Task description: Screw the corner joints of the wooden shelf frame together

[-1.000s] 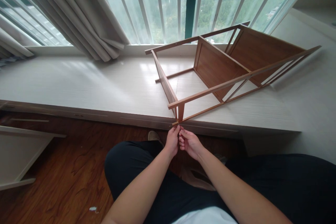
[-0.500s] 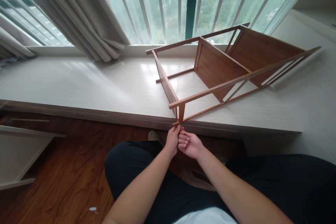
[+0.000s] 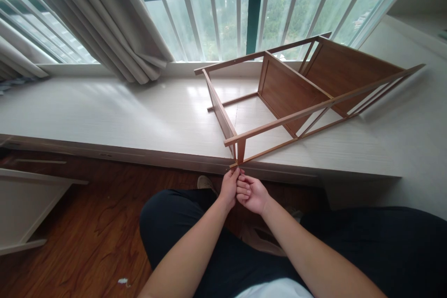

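A brown wooden shelf rack (image 3: 293, 93) lies on its side on the pale window ledge, its slim legs and shelf panels showing. One lower corner juts over the ledge's front edge. Right at that corner, my left hand (image 3: 229, 187) is closed with its fingertips pinched together. Beside and touching it, my right hand (image 3: 252, 192) is closed too, fingers curled in and thumb against them. A thin, small piece seems to show between the fingertips, too small to name. Whether the left fingers also grip the rack's leg end is hidden.
The white ledge (image 3: 104, 111) runs along a barred window. A grey curtain (image 3: 115, 23) hangs onto it. To the lower left, a white panel-like piece of furniture (image 3: 28, 205) stands on the wooden floor (image 3: 87, 237), near a small white scrap (image 3: 123, 281). My knees flank my arms.
Almost nothing differs. Both hands stay at the rack's corner, with only a slight shift of the fingers; the view has tilted a little.
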The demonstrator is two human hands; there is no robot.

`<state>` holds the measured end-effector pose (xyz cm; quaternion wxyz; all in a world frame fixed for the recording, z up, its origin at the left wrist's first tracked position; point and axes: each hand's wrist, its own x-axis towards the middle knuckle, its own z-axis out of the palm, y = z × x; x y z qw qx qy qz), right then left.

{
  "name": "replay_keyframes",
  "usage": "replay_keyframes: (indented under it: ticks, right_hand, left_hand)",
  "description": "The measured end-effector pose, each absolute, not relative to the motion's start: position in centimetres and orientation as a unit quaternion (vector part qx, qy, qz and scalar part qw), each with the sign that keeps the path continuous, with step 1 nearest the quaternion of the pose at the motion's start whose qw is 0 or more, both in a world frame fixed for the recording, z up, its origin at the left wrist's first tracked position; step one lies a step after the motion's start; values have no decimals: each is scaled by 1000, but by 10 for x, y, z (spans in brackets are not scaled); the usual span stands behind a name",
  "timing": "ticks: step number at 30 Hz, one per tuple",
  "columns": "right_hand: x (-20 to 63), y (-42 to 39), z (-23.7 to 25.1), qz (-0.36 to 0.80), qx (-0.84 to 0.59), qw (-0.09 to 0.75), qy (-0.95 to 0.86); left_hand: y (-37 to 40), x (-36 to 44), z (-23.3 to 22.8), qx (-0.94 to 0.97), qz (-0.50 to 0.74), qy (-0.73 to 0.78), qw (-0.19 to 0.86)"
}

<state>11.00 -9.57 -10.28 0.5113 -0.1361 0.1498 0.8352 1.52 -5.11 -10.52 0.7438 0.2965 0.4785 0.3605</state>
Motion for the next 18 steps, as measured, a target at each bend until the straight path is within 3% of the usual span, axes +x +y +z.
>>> replay_keyframes:
  ticks: [12,18]
  right_hand:
    - [106,-105,-110,814,-253,516,88]
    - [114,-119,-112,717,-474,509,-43]
  left_hand:
    - [-60,17,-109,374,347,505,696]
    - [-63,14,-101,449,340,476,675]
